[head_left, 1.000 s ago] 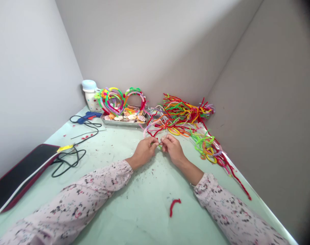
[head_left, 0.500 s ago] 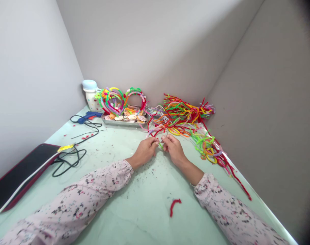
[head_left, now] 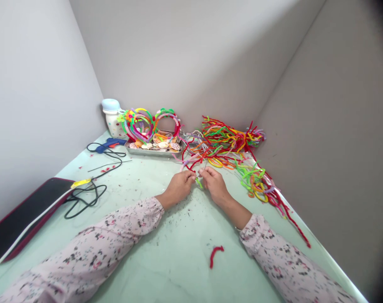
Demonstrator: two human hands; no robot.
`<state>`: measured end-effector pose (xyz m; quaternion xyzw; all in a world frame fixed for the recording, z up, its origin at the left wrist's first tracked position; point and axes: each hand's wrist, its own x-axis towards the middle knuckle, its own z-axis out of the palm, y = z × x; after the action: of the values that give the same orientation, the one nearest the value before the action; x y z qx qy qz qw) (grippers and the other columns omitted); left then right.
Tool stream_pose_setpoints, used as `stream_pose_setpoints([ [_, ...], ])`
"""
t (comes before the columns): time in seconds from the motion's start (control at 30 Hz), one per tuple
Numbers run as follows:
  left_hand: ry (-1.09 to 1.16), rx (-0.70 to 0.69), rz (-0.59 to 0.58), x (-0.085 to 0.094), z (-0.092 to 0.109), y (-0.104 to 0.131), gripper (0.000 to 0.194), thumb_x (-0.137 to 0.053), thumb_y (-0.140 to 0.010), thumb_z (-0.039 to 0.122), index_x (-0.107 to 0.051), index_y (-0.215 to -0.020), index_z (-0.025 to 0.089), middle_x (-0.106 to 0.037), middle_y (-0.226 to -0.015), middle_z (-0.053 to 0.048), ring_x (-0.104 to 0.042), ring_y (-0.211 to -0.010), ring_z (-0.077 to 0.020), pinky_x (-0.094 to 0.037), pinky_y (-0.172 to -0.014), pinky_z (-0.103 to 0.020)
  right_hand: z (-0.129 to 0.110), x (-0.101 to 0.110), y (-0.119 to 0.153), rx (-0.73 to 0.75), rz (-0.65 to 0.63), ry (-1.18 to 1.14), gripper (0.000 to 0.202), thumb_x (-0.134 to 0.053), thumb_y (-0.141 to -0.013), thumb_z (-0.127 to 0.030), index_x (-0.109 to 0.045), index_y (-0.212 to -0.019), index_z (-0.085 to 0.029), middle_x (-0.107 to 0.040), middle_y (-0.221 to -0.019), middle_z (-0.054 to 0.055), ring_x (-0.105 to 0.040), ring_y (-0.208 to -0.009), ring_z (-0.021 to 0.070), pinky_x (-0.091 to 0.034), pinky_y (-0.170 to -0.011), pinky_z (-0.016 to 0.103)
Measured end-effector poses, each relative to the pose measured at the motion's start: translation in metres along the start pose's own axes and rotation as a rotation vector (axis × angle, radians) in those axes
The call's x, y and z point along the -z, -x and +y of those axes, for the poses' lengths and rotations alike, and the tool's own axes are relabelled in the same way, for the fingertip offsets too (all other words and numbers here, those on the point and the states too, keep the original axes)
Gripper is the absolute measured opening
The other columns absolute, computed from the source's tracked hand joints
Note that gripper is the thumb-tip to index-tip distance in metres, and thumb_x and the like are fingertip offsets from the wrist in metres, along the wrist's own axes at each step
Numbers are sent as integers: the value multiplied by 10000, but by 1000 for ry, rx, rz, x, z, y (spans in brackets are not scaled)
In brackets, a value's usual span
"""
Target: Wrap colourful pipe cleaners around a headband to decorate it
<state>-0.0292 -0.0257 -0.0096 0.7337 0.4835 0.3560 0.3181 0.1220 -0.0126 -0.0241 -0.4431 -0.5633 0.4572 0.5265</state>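
Note:
My left hand [head_left: 180, 186] is closed in a pinch at the middle of the table, its fingertips on a small pipe cleaner piece. A short green pipe cleaner [head_left: 199, 182] shows in the narrow gap between my hands, just under the fingertips. My right hand [head_left: 214, 183] pinches at the same piece from the other side, thumb and forefinger together. The fingers hide most of what they hold. Just beyond the fingertips lie loose red and pink pipe cleaners [head_left: 191, 162]. A short bent red pipe cleaner [head_left: 212, 256] rests on the table nearer to me, between my forearms.
A metal tray [head_left: 153, 152] of shells and pipe-cleaner-wrapped hoops [head_left: 167, 114] stands at the back. Beside it are a white cup [head_left: 112, 122] and a blue glue gun [head_left: 111, 144] with a black cord. Bundled pipe cleaners [head_left: 225, 136] lie right; a black mat [head_left: 27, 214] left.
Both hands stay nearly in place. The fingertips shift slightly, and more of the green pipe cleaner shows between them.

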Motion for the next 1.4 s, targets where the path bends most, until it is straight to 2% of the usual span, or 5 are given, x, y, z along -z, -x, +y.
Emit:
stream_pose_setpoints([
  [0.33,164,61,-50,-1,2,1,200,-413,-858,278,-541,-745,174,-469,-437,62,-444,-394,-100,-337,-458,-210,0,2,0,10,-14,38,280,-571,-801,-450,-521,-662,-213,-371,-419,-82,-331,-386,99,-252,-409,245],
  [0.77,178,93,-115,3,5,-1,210,-409,-852,289,-527,-725,171,-485,-409,54,-396,-378,-94,-304,-435,-207,0,2,0,12,-16,52,275,-564,-803,-449,-524,-666,-214,-381,-418,-79,-341,-392,103,-264,-421,246],
  [1.4,239,82,-163,0,-12,-6,244,-414,-851,361,-541,-766,170,-495,-439,51,-435,-414,-99,-314,-459,-211,-1,2,1,15,-18,55,266,-567,-803,-434,-531,-661,-212,-398,-413,-75,-349,-395,103,-258,-425,244],
])
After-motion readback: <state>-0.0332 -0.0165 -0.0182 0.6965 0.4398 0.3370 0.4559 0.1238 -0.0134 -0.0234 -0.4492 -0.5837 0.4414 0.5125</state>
